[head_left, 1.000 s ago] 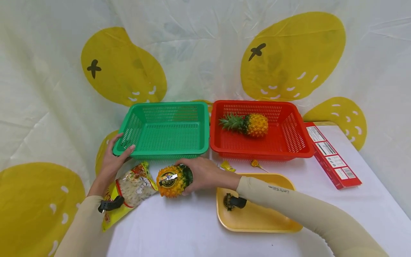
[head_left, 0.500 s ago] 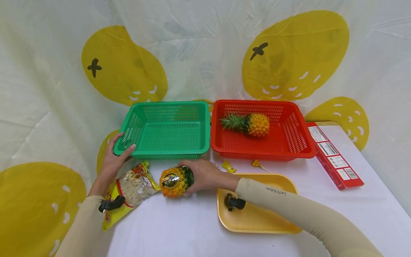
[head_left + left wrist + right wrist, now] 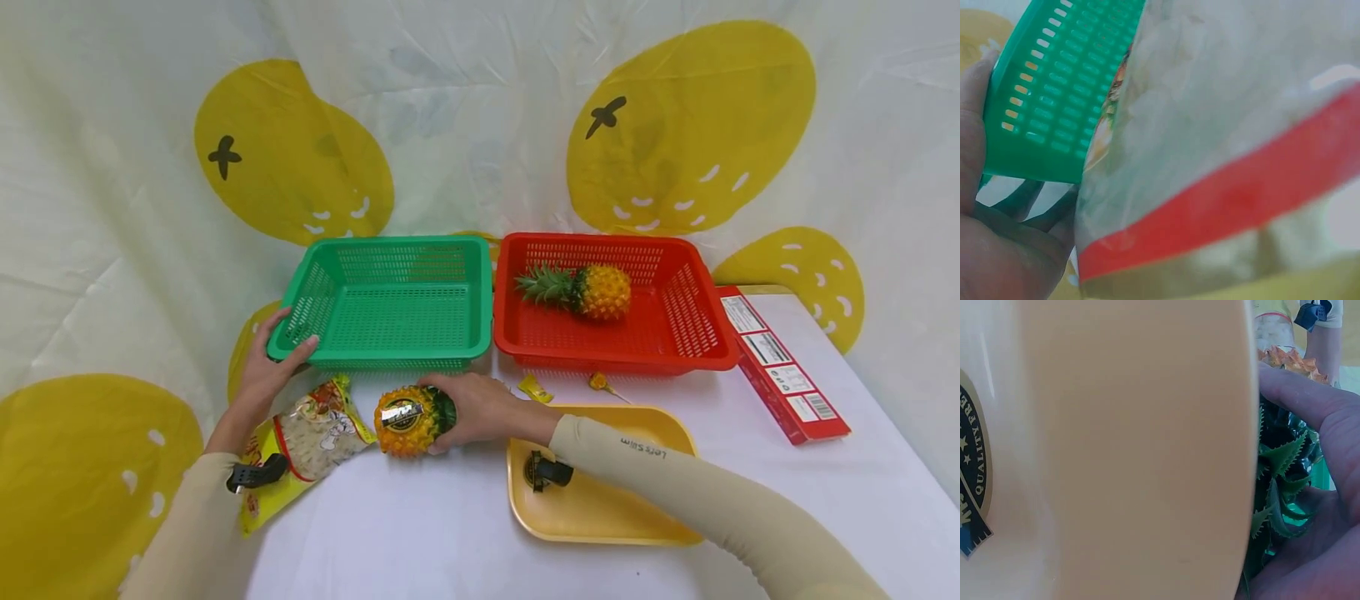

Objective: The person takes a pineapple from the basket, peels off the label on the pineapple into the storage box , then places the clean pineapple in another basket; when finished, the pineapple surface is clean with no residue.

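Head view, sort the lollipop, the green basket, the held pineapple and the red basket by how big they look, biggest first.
1. Red basket and green basket: too alike to rank
2. Held pineapple, partly covered by the right hand
3. Lollipop

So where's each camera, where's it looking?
Head: worn there, facing forward and down at the rectangular green plastic basket; left hand, right hand, sleeves show.
Left wrist: worn there, facing the basket; left hand shows.
Right wrist: worn there, facing a shallow golden tray; right hand, left arm show.
Head and left wrist share the basket.
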Available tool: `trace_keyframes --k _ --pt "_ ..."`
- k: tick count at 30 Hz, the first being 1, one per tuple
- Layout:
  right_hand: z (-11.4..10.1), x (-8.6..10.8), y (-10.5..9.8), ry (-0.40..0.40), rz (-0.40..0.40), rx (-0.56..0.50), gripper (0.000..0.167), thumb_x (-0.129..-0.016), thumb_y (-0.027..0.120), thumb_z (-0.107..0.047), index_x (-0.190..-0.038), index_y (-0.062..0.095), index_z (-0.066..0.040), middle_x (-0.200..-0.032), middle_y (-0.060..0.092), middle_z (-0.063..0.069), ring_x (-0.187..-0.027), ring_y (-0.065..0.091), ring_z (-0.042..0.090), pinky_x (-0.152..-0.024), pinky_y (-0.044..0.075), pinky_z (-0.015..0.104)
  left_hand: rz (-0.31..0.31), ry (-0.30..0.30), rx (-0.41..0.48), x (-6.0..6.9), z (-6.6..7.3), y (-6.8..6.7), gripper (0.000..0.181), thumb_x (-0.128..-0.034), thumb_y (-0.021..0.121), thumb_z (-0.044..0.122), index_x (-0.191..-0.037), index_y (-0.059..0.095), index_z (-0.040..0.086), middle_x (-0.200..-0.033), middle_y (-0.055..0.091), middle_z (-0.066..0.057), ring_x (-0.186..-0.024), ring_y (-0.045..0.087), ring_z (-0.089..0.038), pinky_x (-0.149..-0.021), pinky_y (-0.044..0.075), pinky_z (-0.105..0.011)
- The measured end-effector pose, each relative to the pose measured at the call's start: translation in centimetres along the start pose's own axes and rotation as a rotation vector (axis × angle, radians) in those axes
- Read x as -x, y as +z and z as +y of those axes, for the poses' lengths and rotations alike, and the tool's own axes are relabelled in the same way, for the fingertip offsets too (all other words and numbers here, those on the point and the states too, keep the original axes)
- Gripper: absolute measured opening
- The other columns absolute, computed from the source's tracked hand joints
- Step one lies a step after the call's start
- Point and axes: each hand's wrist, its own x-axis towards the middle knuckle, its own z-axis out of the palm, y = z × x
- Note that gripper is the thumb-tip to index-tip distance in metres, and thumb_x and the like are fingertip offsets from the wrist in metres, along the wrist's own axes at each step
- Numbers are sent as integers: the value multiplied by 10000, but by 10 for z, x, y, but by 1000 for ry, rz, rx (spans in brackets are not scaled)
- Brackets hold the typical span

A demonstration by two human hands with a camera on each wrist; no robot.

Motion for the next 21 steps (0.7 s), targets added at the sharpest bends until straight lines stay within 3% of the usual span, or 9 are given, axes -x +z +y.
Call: trace_keyframes --k 4,6,9,13,16,19,21 --pt "1 0 0 -1 -6 -4 906 -758 952 -505 -1519 529 -254 -1312 676 -30 -1122 621 155 -878 534 407 -34 14 -5 -2 -1 -4 857 -1051 683 375 -1716 149 292 -1695 163 -214 -1467 309 -451 -1045 491 -309" --pt "2 0 0 0 -7 -7 907 -756 952 -507 -1517 529 -251 -1311 676 -28 -1121 621 157 -881 535 408 -50 12 5 -2 0 -5 861 -1054 682 360 -1719 139 287 -1694 164 -227 -1465 305 -455 -944 490 -178" --pt "2 -1 -1 4 -6 -6 913 -756 954 -509 -1521 525 -254 -1315 674 -32 -1126 620 157 -884 535 409 -69 19 29 -2 1 -8 870 -1059 681 329 -1721 117 290 -1688 169 -242 -1443 324 -435 -872 470 -115" --pt "4 -1 0 5 -2 -2 909 -755 951 -521 -1517 527 -264 -1310 673 -44 -1127 618 149 -884 535 407 -67 55 57 -1 5 -10 873 -1053 698 276 -1717 131 295 -1629 275 -244 -1336 421 -350 -859 502 -130" --pt "5 -2 0 4 3 -6 907 -751 952 -524 -1513 532 -267 -1312 672 -43 -1129 616 149 -885 536 410 -28 106 -9 3 7 -12 879 -1037 724 280 -1711 159 277 -1576 370 -241 -1276 471 -343 -874 507 -165" --pt "4 0 1 8 3 -13 914 -755 952 -518 -1524 528 -266 -1338 663 -39 -1143 608 149 -895 533 411 29 133 -102 11 11 -15 922 -1023 739 313 -1713 130 255 -1606 368 -249 -1346 452 -428 -1027 501 -366" --pt "4 1 2 14 1 -18 920 -758 951 -517 -1533 524 -264 -1353 657 -37 -1150 603 148 -900 530 410 74 137 -142 18 13 -16 956 -1014 747 330 -1715 104 232 -1638 336 -242 -1409 397 -473 -1112 434 -521"
